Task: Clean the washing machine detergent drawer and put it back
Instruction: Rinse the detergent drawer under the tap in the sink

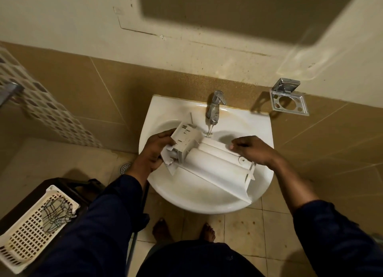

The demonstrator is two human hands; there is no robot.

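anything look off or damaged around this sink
Orange-brown staining rings the sink rim around the tap, like rust or scale. The detergent drawer lies bottom-up across the basin, which suits rinsing. Nothing looks broken.

Cream plaster wall [62, 17] fills the top, with a dark shadow [238, 9] at upper centre. Tan wall tiles [83, 86] run below, a mosaic strip [41, 102] at left, a chrome holder [289, 99] at right. Stained beige floor tiles [248, 225] lie at bottom, a white lattice basket [27, 241] lower left.
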